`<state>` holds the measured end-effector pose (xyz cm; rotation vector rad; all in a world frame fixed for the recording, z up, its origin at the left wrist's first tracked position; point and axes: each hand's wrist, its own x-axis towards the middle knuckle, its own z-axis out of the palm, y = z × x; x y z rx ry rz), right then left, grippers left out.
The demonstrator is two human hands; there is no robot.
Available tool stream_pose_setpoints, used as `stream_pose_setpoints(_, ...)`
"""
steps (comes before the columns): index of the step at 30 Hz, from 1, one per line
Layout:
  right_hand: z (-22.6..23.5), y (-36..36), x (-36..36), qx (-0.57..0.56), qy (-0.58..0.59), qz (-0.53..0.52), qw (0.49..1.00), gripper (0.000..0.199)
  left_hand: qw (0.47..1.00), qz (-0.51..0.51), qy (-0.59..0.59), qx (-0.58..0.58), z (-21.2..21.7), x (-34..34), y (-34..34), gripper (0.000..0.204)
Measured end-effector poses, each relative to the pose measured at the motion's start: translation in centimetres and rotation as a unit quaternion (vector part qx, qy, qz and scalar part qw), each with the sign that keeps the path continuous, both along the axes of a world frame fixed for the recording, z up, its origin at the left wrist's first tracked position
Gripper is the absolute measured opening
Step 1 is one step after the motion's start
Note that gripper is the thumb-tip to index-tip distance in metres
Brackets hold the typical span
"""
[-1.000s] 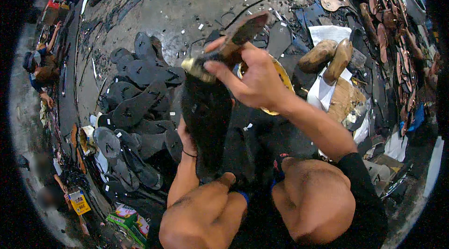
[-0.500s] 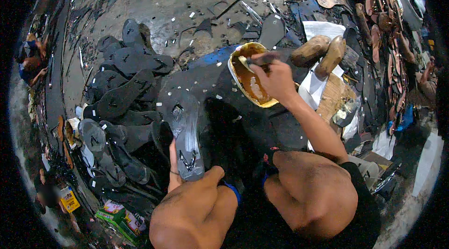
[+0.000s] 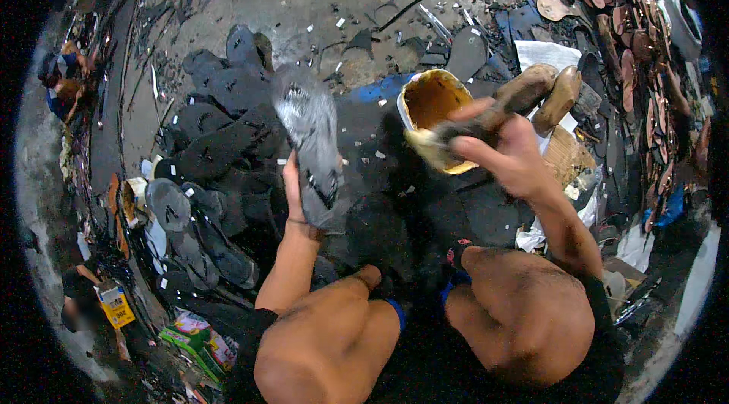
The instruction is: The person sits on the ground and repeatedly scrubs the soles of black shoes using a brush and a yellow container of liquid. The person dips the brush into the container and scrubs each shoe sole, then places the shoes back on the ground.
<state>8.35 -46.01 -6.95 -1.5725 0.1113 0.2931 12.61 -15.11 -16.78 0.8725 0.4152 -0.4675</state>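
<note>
Left of the oval, yellow-rimmed tub of brown paste, the person's left hand grips a glossy, dark-grey flip-flop sole, blurred, by its edges. The right hand pinches a dark-handled brush with pale bristles before the tub's near side. Black flat flip-flops lie heaped farther left of the tub; brown wooden foot-shaped blocks lie right of it.

Pinkish footwear heaped upper right; green box, yellow packet lower left.
</note>
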Motion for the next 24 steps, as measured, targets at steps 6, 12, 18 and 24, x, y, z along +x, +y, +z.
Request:
stream_pose_setpoints(6, -2.7, 8.1, 8.7, 0.016, -0.279, 0.059, 0.958, 0.029, 0.968, -0.018, -0.045, -0.246, 1.3, 2.3, -3.9, 0.050)
stream_pose_setpoints(12, -1.7, 8.4, 2.4, -0.033, -0.468, 0.151, 0.870, 0.039, 0.980, -0.003, -0.073, -0.185, 1.6, 5.1, -1.3, 0.052)
stream_pose_setpoints(18, -0.6, 7.4, 3.1, -0.087, -0.455, 0.121, 0.878, 0.038, 0.892, 0.029, 0.027, -0.450, 2.1, 4.1, -1.1, 0.043)
stream_pose_setpoints(24, 0.2, 7.3, 8.3, -0.173, -0.528, 0.109, 0.824, 0.037, 0.975, -0.008, 0.031, -0.221, -0.2, 3.4, -3.6, 0.050)
